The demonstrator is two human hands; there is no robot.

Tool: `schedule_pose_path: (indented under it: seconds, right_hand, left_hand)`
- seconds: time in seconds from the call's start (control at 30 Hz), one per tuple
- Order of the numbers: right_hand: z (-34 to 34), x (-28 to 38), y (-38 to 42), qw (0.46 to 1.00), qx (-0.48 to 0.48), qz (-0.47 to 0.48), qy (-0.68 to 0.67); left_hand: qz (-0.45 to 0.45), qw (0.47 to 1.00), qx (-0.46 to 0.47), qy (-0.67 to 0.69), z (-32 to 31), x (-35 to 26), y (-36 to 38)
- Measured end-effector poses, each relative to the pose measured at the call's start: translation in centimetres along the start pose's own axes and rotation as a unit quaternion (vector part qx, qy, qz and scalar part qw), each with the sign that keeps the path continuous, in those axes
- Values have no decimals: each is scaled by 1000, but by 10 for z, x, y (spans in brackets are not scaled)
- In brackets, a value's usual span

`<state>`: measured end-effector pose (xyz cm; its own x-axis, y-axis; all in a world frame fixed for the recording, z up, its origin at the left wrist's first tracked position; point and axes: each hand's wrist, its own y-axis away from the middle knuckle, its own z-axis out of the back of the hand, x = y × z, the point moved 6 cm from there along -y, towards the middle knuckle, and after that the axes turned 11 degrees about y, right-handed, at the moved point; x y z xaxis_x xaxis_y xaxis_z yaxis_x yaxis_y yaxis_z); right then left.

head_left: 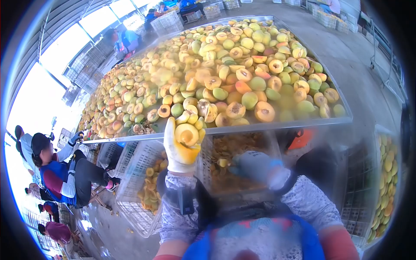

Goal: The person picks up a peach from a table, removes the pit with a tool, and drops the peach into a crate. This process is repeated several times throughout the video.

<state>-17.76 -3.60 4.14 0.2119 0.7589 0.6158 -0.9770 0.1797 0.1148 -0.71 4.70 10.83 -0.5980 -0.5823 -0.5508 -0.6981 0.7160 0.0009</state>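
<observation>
My left hand (184, 143), in a white glove with yellow on the palm and fingers, is raised at the table's near edge. Its fingers curl around a halved peach (186, 134), cut face and round hollow turned toward me. My right hand (253, 167), in a grey glove, hangs lower over a crate of peach pieces (236, 149) beneath the table edge. Motion blur smears its fingers, so I cannot tell whether they grip anything. Beyond my left hand, many whole and halved peaches (236, 109) cover the metal-rimmed table (277, 126).
A white crate (130, 190) with peach halves stands lower left, and another crate of peaches (385, 186) is at far right. A seated person (60, 173) in a blue apron works at the table's left end. More people and stacked crates (167, 22) appear farther back.
</observation>
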Motion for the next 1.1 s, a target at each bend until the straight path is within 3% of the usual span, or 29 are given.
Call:
schedule_pose_path:
  seconds: [0.03,0.07,0.1,0.13,0.17,0.2,0.23,0.3,0.37,0.43,0.5,0.57,0.6,0.7,0.73,0.8,0.83,0.87,0.97,1.03,1.07,1.1]
  right_hand:
    - [0,-6,0,997,-19,-18,69]
    - [8,-6,4,994,-109,-6,-5]
    - [14,-12,6,989,-145,-34,22]
    - [21,-19,7,980,-184,-61,49]
    - [28,-25,8,967,-225,-89,74]
    - [28,-30,6,957,-252,-104,102]
    - [29,-25,7,961,-242,-94,93]
    - [32,-11,9,970,-220,-71,75]
    - [23,-4,3,980,-188,-38,52]
    - [16,0,-2,990,-122,-34,55]
    - [17,-4,-2,989,-132,-35,64]
    - [21,-7,0,985,-155,-34,75]
    - [23,-8,-1,983,-164,-35,70]
    - [28,-6,-3,976,-207,-27,54]
    - [32,-2,-3,970,-235,-18,51]
    - [41,8,-3,955,-293,2,32]
    - [47,15,-3,946,-325,12,15]
    - [50,21,-3,935,-353,20,-2]
    - [49,32,-17,926,-367,68,-54]
    - [47,35,-21,919,-385,73,-36]
    - [47,35,-23,922,-381,67,-28]
    - [47,35,-23,924,-377,60,-19]
  left_hand:
    - [-34,997,-49,-56,6,-16,8]
    - [-70,989,-80,-105,14,-37,15]
    - [-100,982,-68,-142,26,-65,20]
    - [-161,951,-127,-230,20,-92,37]
    - [-237,897,-96,-362,31,-125,44]
    - [-275,855,-156,-410,49,-154,50]
    - [-313,776,-253,-485,80,-184,57]
    - [-368,485,-309,-731,64,-202,66]
    - [-332,691,-169,-619,46,-166,30]
    - [-279,637,-100,-712,25,-112,-13]
    - [-173,599,-84,-778,21,-66,-57]
    - [-134,571,-44,-809,29,-26,-91]
    - [-130,527,-21,-839,26,-16,-98]
    - [-103,506,14,-856,30,-14,-114]
    - [-113,521,8,-846,32,-19,-111]
    - [-119,780,14,-614,39,-26,-97]
    - [-116,875,20,-469,34,-28,-88]
    - [-74,928,-13,-366,34,-28,-77]
    - [-46,983,3,-178,7,-8,-35]
    - [-107,957,76,-260,7,3,-15]
    - [-168,915,112,-350,16,8,-11]
    - [-263,794,180,-517,5,6,-3]
